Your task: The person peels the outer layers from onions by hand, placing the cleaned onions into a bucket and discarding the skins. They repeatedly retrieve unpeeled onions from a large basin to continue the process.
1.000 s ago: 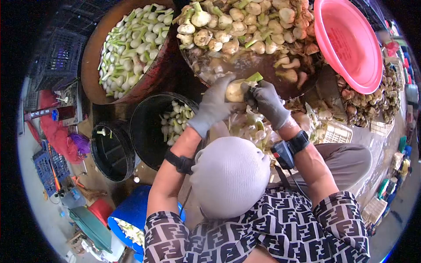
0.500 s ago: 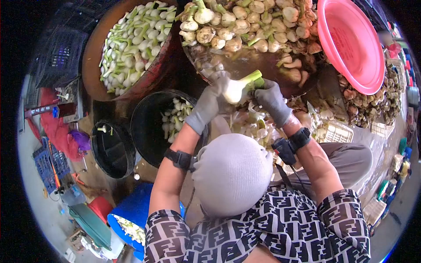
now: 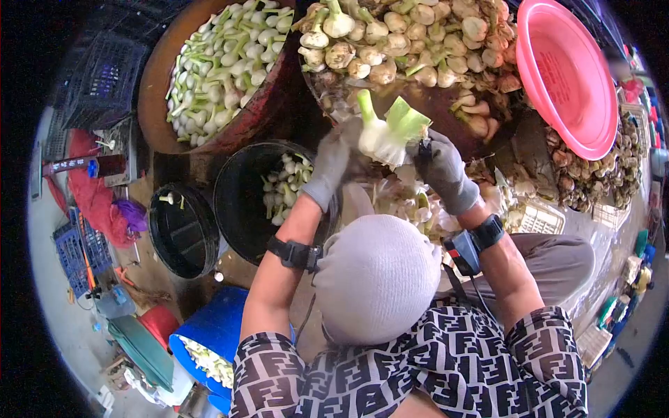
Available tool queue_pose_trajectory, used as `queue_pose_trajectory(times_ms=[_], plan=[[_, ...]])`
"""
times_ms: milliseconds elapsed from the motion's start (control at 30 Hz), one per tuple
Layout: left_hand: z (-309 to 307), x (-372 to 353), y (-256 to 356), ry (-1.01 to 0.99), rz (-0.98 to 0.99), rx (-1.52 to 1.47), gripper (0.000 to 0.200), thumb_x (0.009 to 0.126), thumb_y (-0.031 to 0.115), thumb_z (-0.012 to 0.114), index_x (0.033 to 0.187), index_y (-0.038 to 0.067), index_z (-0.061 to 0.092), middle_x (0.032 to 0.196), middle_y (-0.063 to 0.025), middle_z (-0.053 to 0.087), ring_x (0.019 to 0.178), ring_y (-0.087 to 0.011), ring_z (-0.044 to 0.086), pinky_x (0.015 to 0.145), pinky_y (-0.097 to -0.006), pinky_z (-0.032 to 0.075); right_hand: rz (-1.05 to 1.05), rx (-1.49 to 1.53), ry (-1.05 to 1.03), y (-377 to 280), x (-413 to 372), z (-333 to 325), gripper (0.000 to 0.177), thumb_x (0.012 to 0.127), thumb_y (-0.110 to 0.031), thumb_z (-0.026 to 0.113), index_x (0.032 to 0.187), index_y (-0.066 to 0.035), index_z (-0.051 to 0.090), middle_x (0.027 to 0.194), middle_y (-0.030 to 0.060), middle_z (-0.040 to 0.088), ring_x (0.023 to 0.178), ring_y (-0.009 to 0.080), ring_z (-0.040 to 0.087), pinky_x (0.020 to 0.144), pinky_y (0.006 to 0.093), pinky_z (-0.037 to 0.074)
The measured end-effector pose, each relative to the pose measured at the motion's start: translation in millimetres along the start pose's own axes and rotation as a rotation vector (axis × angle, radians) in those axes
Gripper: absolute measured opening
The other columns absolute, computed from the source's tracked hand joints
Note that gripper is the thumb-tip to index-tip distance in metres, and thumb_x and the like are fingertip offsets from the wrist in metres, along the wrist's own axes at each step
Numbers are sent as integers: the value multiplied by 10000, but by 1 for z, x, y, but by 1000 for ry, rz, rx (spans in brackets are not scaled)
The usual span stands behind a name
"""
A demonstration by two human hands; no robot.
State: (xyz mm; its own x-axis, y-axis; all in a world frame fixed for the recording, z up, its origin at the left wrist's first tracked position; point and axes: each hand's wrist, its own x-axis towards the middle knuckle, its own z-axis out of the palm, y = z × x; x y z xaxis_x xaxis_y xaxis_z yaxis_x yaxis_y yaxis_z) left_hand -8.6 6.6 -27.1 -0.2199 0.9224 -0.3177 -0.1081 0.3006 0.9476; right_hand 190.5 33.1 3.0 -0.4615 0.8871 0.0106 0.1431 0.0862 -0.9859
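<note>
Above the peel heap (image 3: 401,198), gripped in closed left hand (image 3: 329,166) fingers: a bulb onion (image 3: 371,134), newly turned stalk-up. Pulled away at the closed right hand (image 3: 443,171): its green outer leaf (image 3: 406,120), peeling likely nearly done.

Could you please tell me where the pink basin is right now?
In the head view, the pink basin is at the upper right, tilted, right beside the pile of brownish bulbs.

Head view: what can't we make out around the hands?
All head view:
- right hand: any blade in its grip, covered by the bulb.
- left hand: fingertips, behind the bulb.
- peelings pile: mostly blocked by the grey cap.
- blue tub: contents partly cut off by the sleeve.
</note>
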Motion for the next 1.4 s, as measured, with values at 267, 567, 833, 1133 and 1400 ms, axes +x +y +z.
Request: queue_pose_trajectory(times_ms=[267, 567, 833, 1133, 1400], plan=[[2, -4, 45, -117, -31, 339, 283, 761, 213, 663, 972, 31, 611, 854, -47, 649, 759, -134, 589, 712, -253, 448, 45, -312, -99, -12, -7, -15, 132, 772, 26, 525, 869, -12, 607, 846, 65, 609, 745, 109, 541, 678, 248, 446], [-41, 6, 24, -307, 39, -848, 341, 832, 275, 567, 1054, 21, 523, 1063, -71, 552, 998, -208, 534, 909, -361, 409, 194, -368, 50, 0, -94, -95, 85, 700, -21, 598, 779, -30, 570, 703, 49, 552, 656, 174, 522, 589, 273, 415], [-131, 53, 60, 75, 137, -1326, 402, 813, 200, 603, 1118, -29, 475, 983, -136, 552, 840, -223, 550, 710, -311, 508, 323, -930, -236, 11, -71, -90, 335, 704, -126, 590, 1031, -56, 572, 946, 155, 588, 901, 339, 546, 779, 375, 444], [-52, 12, 9, -69, -201, -1006, 371, 899, 272, 462, 1128, -20, 471, 936, -93, 545, 766, -159, 523, 678, -269, 493, 42, -1151, -560, 100, 81, 21, 250, 697, -162, 580, 932, -98, 635, 922, 137, 623, 874, 324, 596, 731, 387, 493], [-36, -4, 11, -122, -157, -628, 376, 880, 243, 505, 1165, 1, 465, 986, -72, 547, 820, -170, 531, 734, -285, 459, 389, -804, -393, 77, 70, -23, 190, 735, -152, 568, 877, -61, 654, 804, 119, 646, 753, 211, 623, 677, 293, 488]])
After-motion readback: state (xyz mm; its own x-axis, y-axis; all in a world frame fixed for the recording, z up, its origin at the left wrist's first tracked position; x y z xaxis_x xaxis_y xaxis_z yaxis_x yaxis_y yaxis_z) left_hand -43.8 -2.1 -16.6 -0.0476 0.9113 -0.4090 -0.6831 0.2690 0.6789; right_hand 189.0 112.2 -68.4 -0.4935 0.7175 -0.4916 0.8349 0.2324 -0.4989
